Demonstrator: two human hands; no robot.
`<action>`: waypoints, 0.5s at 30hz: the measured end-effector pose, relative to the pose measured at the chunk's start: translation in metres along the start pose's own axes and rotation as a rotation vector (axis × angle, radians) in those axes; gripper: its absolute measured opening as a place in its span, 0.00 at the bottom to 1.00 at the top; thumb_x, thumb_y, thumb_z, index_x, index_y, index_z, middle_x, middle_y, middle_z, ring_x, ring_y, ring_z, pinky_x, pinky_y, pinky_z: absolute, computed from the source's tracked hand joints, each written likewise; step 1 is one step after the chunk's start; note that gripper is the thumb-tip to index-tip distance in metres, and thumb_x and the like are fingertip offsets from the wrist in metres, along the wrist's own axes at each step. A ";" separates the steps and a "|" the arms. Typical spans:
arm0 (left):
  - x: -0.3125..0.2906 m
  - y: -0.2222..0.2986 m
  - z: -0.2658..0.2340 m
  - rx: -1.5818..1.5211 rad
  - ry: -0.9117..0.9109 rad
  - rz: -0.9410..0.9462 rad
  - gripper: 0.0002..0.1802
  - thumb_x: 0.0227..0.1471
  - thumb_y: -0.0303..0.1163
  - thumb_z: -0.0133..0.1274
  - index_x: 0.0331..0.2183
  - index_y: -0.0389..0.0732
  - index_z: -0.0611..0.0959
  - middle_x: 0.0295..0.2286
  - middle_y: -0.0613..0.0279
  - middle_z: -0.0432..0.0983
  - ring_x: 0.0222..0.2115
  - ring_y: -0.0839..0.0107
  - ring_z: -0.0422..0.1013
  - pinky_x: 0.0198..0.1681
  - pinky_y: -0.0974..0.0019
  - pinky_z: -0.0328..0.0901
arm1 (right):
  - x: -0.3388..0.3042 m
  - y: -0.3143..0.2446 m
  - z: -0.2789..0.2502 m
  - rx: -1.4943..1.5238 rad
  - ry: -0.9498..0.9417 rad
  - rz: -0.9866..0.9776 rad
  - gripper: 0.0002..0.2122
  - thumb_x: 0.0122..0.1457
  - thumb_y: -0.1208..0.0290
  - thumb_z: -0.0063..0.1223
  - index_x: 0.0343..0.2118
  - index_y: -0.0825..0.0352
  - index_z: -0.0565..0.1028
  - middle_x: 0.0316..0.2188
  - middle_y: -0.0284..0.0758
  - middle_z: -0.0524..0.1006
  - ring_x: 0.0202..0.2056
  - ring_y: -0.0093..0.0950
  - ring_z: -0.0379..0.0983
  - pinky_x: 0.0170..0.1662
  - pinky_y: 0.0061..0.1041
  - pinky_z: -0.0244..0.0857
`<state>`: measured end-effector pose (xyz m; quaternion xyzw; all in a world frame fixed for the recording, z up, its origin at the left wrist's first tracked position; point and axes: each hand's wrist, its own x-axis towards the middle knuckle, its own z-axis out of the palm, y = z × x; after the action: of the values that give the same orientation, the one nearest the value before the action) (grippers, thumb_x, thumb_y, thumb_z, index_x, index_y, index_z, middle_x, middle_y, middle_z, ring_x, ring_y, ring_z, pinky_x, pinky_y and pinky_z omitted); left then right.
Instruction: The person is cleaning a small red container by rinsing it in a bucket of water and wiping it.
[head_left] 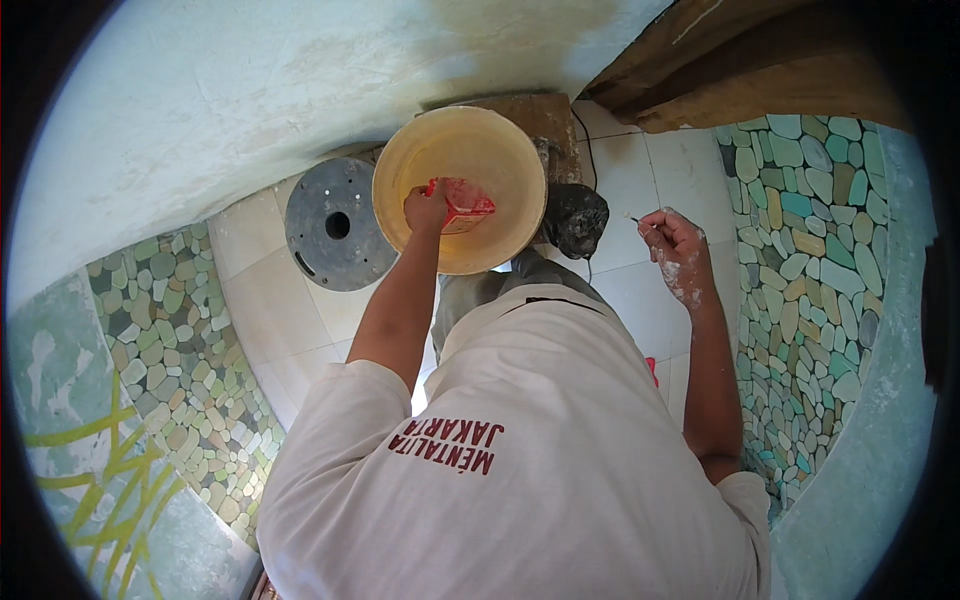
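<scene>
My left hand [426, 209] is closed on the edge of a red boxy container [466, 204], dusted with white. It holds the container inside a large round pale-yellow bucket [388, 180]. Out to the right, my right hand [682, 252] is raised away from the bucket, with white smears on the fingers and wrist. Its fingers pinch a small thin stick [633, 218] with a pale tip, too small to make out fully.
A grey round disc [312, 232] with a central hole lies left of the bucket. On the right are a dark lumpy object [577, 222] and a cable [592, 150]. Behind stands a wooden board [555, 125]; brown cloth [770, 75] hangs at upper right. Pebble strips [810, 260] flank the tiled floor [618, 180].
</scene>
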<state>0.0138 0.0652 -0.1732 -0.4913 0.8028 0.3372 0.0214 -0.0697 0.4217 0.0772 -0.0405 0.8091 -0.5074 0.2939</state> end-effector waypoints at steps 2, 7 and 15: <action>0.000 0.001 0.002 0.002 0.003 0.008 0.30 0.41 0.55 0.56 0.34 0.35 0.81 0.32 0.47 0.77 0.36 0.54 0.74 0.42 0.58 0.66 | 0.000 -0.001 0.001 -0.016 0.003 -0.002 0.04 0.57 0.74 0.51 0.29 0.69 0.71 0.17 0.24 0.65 0.19 0.13 0.56 0.23 0.15 0.52; 0.010 -0.019 0.012 -0.123 0.010 -0.024 0.27 0.42 0.52 0.56 0.33 0.35 0.81 0.31 0.49 0.78 0.34 0.56 0.74 0.40 0.59 0.67 | 0.002 -0.003 -0.001 -0.008 -0.011 -0.028 0.03 0.57 0.75 0.50 0.29 0.69 0.71 0.17 0.24 0.66 0.19 0.13 0.56 0.23 0.15 0.52; -0.017 0.001 -0.025 -0.919 -0.387 -0.448 0.24 0.53 0.44 0.42 0.46 0.36 0.71 0.41 0.57 0.73 0.38 0.62 0.72 0.42 0.58 0.67 | 0.010 0.003 -0.005 0.003 -0.008 -0.053 0.02 0.57 0.77 0.49 0.29 0.69 0.71 0.18 0.24 0.66 0.19 0.13 0.57 0.23 0.14 0.53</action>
<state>0.0293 0.0644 -0.1473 -0.5380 0.4301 0.7246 0.0231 -0.0796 0.4235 0.0715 -0.0632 0.8057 -0.5162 0.2836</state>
